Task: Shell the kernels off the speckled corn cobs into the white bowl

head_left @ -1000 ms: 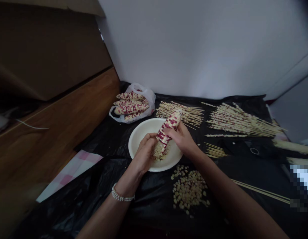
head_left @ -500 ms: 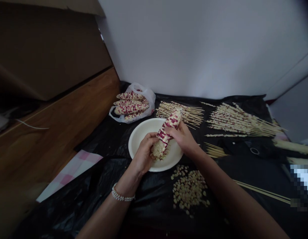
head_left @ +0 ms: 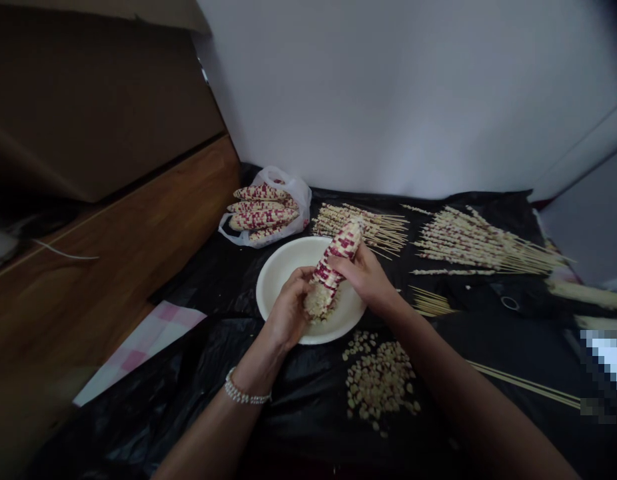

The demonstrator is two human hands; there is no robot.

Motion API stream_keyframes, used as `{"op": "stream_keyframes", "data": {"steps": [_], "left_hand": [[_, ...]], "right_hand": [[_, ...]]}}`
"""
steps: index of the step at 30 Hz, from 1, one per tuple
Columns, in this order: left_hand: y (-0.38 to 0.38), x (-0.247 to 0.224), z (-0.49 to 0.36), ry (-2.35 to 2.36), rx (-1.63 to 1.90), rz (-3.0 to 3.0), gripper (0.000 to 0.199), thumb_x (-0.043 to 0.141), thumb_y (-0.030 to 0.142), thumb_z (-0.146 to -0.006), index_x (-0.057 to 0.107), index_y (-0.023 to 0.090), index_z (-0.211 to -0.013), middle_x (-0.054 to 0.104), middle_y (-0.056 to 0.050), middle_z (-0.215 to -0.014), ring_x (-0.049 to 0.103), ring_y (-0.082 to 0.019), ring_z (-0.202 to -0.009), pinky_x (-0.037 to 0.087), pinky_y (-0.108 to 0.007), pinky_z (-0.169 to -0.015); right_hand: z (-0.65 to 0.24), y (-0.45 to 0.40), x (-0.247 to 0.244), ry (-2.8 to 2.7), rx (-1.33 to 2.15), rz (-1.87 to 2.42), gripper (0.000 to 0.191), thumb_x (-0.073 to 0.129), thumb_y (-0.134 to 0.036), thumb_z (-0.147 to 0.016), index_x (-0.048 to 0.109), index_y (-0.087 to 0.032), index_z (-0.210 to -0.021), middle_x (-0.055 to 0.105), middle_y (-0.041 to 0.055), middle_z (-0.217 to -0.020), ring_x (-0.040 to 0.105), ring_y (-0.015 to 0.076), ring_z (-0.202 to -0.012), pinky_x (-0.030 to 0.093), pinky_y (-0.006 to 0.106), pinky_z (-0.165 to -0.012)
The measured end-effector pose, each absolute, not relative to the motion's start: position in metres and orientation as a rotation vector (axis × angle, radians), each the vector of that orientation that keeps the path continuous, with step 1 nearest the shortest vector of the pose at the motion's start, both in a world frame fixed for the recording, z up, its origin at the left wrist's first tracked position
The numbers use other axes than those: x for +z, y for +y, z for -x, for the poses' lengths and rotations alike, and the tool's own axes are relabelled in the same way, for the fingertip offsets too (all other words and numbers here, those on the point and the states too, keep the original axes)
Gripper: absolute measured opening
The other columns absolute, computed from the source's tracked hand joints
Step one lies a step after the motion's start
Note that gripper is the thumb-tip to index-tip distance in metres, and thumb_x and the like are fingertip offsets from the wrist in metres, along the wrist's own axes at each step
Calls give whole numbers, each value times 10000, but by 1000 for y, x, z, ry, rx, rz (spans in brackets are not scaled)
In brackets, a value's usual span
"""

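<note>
A cream and dark-red ear of corn (head_left: 341,248) is held tilted over a white bowl (head_left: 274,267), its upper end leaning right. My right hand (head_left: 366,275) is closed around the ear's right side, thumb across the front. At its lower left, my left hand (head_left: 292,303) is closed on the ear, fingers against the kernels; its fingertips are partly hidden. Loose kernels (head_left: 318,308) show in the bowl beneath the ear. Just below the bowl lies a pile of larger pale kernels (head_left: 381,383) on black plastic sheeting (head_left: 298,400).
Behind the bowl, a plastic bag (head_left: 301,193) holds several corn ears. Kernel-threaded skewers (head_left: 458,240) lie in bundles at the back right. Bare sticks (head_left: 431,301) and a dark ring-like object (head_left: 510,303) lie right. A white wall (head_left: 388,93) stands behind; a wooden surface (head_left: 138,227) borders the left.
The ear has shifted very slightly left and down with both hands on it. The bowl has slid a touch left. Everything else looks the same.
</note>
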State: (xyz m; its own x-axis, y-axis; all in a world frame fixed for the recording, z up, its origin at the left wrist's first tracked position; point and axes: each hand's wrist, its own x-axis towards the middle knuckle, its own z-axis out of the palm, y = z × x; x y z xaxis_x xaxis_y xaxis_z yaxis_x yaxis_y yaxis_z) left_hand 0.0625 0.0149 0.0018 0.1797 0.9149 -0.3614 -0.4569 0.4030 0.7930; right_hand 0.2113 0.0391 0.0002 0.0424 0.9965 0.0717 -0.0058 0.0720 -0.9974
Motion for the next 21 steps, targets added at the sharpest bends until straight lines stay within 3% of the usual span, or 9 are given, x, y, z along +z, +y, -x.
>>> {"op": "stream_keyframes", "data": {"steps": [4, 7, 11, 16, 21], "left_hand": [[14, 2, -64, 938, 1058, -589, 322, 818, 357, -729, 641, 176, -930, 677, -4, -793, 649, -166, -695, 551, -277, -632], [12, -1, -65, 915, 1045, -648, 425, 895, 403, -704, 641, 177, -959, 697, -7, -817, 651, -152, -684, 558, -280, -651], [11, -3, -65, 902, 1050, -672, 450, 909, 386, -694, 648, 181, -998, 718, -9, -851, 663, -150, -706, 568, -287, -682], [14, -2, -64, 931, 1046, -675, 341, 827, 334, -739, 635, 185, -979, 714, -18, -830, 667, -170, -693, 554, -295, -650], [16, 0, -63, 985, 1037, -640, 309, 731, 198, -651, 606, 200, -933, 678, 14, -766, 643, -161, -661, 551, -287, -637]], "right_hand": [[-213, 41, -1, -1203, 1134, 1165, 402, 704, -440, -739, 582, -219, -1053, 682, 49, -1025, 627, 260, -984, 488, 433, -952], [-214, 42, -1, -1179, 1146, 1145, 376, 700, -434, -743, 585, -222, -1032, 679, 42, -1008, 621, 256, -969, 493, 425, -939], [-217, 43, 0, -1137, 1162, 1136, 330, 692, -421, -741, 577, -230, -985, 666, 27, -965, 616, 247, -930, 499, 415, -922], [-218, 43, -2, -1174, 1164, 1157, 349, 691, -426, -751, 588, -226, -1017, 682, 37, -992, 621, 259, -976, 495, 417, -939], [-213, 40, -2, -1228, 1152, 1163, 348, 692, -413, -741, 575, -223, -1008, 668, 32, -988, 619, 249, -961, 485, 405, -923]]}}
